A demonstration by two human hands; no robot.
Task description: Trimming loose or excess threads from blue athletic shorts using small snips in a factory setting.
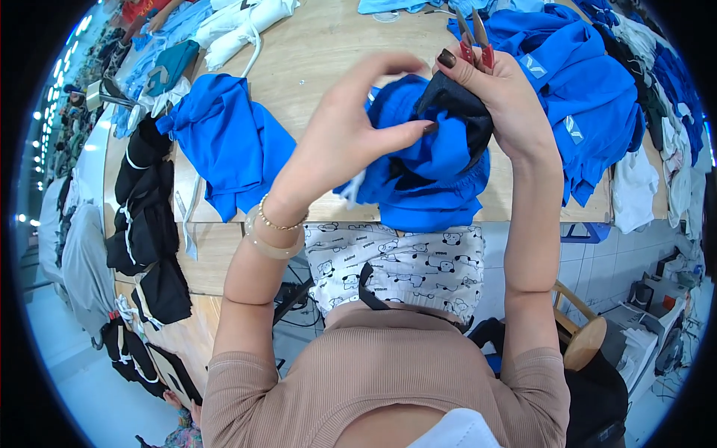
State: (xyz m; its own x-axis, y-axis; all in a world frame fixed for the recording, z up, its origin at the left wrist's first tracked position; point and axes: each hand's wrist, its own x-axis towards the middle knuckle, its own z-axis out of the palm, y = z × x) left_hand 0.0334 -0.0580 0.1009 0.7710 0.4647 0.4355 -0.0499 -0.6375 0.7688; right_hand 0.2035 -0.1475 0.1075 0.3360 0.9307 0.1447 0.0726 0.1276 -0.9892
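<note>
A bunched blue garment (441, 196) with a black inner part (472, 123) hangs at the table's near edge, between my hands. My left hand (345, 123) curves round its left side, thumb pressed on the blue cloth and fingers partly behind it. My right hand (508, 101) pinches the black part from the upper right. Tucked in that same hand are small thread snips (476, 48) with red grips, their metal blades pointing away from me. The far side of the garment is hidden by my fingers.
Another blue garment (233, 145) lies left on the wooden table (299, 71). A heap of blue garments (579, 82) covers the right side. Black rolled garments (142, 201) line the left edge, near a teal piece (173, 67). Another person's hand (158, 20) is at the far left.
</note>
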